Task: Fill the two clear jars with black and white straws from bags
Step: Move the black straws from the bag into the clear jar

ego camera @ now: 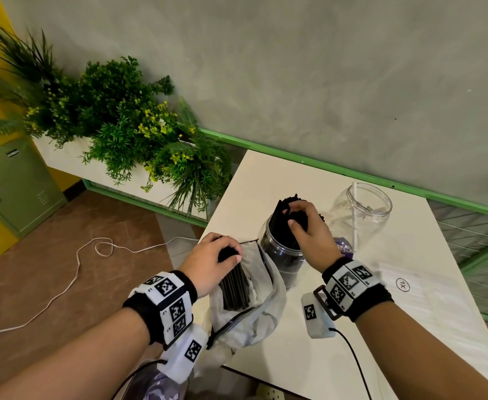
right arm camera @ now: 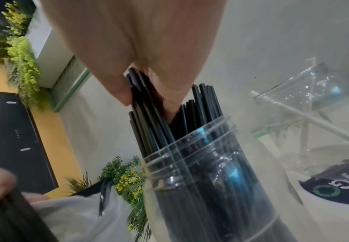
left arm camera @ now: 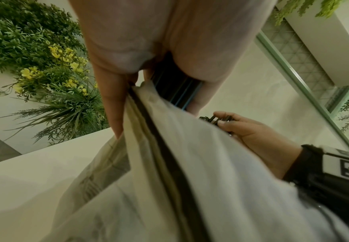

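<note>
A clear jar (ego camera: 280,255) (right arm camera: 210,180) packed with black straws (ego camera: 286,215) (right arm camera: 198,104) stands upright on the white table (ego camera: 410,298). My right hand (ego camera: 309,229) (right arm camera: 148,81) grips a bunch of those straws above the jar's mouth. My left hand (ego camera: 217,258) (left arm camera: 159,91) grips the top of a bundle of black straws (ego camera: 234,287) (left arm camera: 175,91) that stands in a translucent zip bag (ego camera: 245,310) (left arm camera: 190,163) at the table's near left corner. A second clear jar (ego camera: 361,212) (right arm camera: 314,114) behind holds one white straw (ego camera: 355,215) (right arm camera: 318,124).
A purple-labelled packet (ego camera: 344,246) lies by the far jar. Green plants (ego camera: 127,122) in a white planter stand left of the table, and a white cable (ego camera: 72,272) runs across the brown floor. A grey wall with a green rail (ego camera: 323,166) is behind.
</note>
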`<state>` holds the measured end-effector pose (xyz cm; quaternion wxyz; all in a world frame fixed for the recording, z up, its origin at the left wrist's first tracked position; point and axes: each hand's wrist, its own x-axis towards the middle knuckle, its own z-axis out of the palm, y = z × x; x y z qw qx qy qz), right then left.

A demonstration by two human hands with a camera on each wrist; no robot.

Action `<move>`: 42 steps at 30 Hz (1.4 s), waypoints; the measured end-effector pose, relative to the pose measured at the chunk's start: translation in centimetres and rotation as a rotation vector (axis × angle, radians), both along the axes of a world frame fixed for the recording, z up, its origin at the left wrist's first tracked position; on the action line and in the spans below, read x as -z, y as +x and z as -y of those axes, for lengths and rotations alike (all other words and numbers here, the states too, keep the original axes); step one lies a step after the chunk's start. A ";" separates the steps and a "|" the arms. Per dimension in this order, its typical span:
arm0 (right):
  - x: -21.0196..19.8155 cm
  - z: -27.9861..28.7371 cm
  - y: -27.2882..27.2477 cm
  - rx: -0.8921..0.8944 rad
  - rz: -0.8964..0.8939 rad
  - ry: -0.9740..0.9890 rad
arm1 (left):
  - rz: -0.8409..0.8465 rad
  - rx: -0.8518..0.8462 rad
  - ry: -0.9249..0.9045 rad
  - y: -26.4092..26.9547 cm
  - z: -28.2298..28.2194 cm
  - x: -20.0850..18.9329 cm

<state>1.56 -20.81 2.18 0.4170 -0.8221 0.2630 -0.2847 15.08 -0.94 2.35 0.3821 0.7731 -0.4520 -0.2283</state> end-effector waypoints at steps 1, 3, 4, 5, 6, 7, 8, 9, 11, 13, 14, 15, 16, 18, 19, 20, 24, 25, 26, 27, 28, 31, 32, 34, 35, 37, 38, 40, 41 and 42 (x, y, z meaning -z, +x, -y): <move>0.0 -0.1 -0.2 0.001 -0.006 -0.030 | 0.002 -0.002 -0.002 0.0 0.0 0.0; -0.3 -0.1 -0.4 0.049 0.024 -0.064 | 0.004 -0.004 -0.003 0.1 0.0 0.1; -0.5 0.0 -0.4 0.074 0.047 -0.069 | 0.004 -0.004 -0.002 0.1 0.0 0.1; -0.6 0.0 -0.4 0.093 0.065 -0.073 | 0.003 -0.004 -0.001 0.1 0.0 0.1; -0.8 0.1 -0.4 0.109 0.077 -0.073 | 0.004 -0.003 -0.002 0.1 0.0 0.1; -0.9 0.2 -0.4 0.117 0.086 -0.069 | 0.006 -0.001 -0.004 0.1 0.0 0.1; -0.9 0.4 -0.5 0.119 0.087 -0.068 | 0.007 0.000 -0.004 0.1 0.0 0.1; -1.0 0.5 -0.6 0.118 0.076 -0.075 | 0.007 0.000 -0.005 0.1 0.0 0.1; -0.9 0.6 -0.9 0.124 0.045 -0.126 | 0.006 -0.004 -0.003 0.1 0.0 0.2; -0.6 0.4 -1.3 0.138 0.073 -0.178 | 0.003 -0.010 -0.002 0.1 0.0 0.2; -0.5 0.2 -1.4 0.145 0.095 -0.196 | 0.003 -0.011 -0.003 0.1 0.0 0.2; -0.4 0.0 -1.5 0.151 0.105 -0.222 | 0.002 -0.011 -0.003 0.1 0.0 0.2; -0.3 -0.2 -1.5 0.154 0.106 -0.257 | -0.001 -0.011 -0.005 0.0 0.0 0.2; 0.2 -0.5 -1.4 0.159 0.100 -0.322 | -0.001 -0.010 -0.008 0.1 0.1 0.2; 0.4 -0.6 -1.4 0.164 0.101 -0.339 | 0.003 -0.009 -0.008 0.1 0.1 0.3; 0.7 -0.8 -1.4 0.167 0.102 -0.349 | 0.008 -0.009 -0.007 0.1 0.1 0.3; 1.6 -1.4 -1.7 0.148 0.078 -0.353 | 0.011 -0.011 -0.003 0.0 0.1 0.4; 1.6 -1.5 -1.7 0.149 0.079 -0.364 | 0.007 -0.013 -0.006 0.0 0.1 0.5; 1.6 -1.4 -1.6 0.156 0.093 -0.372 | 0.005 -0.014 -0.006 0.0 0.1 0.5; 1.5 -1.3 -1.5 0.167 0.121 -0.367 | 0.006 -0.013 -0.005 0.1 0.2 0.5; 1.4 -1.0 -1.2 0.183 0.158 -0.344 | 0.007 -0.012 -0.002 0.1 0.2 0.6; 0.5 -0.3 -0.6 0.193 0.203 -0.280 | 0.010 -0.011 -0.006 0.1 0.1 0.7; 0.4 -0.1 -0.4 0.167 0.149 -0.291 | 0.010 -0.011 -0.007 0.1 0.1 0.7; 0.7 -0.2 0.0 0.093 -0.079 -0.381 | 0.011 -0.010 -0.004 0.2 0.1 0.7; 0.9 -0.3 0.0 0.067 -0.182 -0.456 | 0.011 -0.008 -0.001 0.2 0.1 0.7; 1.2 -0.6 0.0 0.059 -0.232 -0.508 | 0.010 -0.006 0.002 0.2 0.1 0.6; 1.0 -0.7 0.0 0.075 -0.196 -0.464 | 0.008 -0.007 0.001 0.2 0.1 0.6; 0.3 -0.8 0.4 0.106 -0.103 -0.442 | 0.005 -0.009 0.000 0.2 0.0 0.6; -0.1 -0.9 0.7 0.109 -0.093 -0.493 | 0.007 -0.008 0.002 0.2 0.0 0.6; -0.2 -0.7 1.1 0.088 -0.126 -0.552 | 0.010 -0.007 0.005 0.2 0.0 0.6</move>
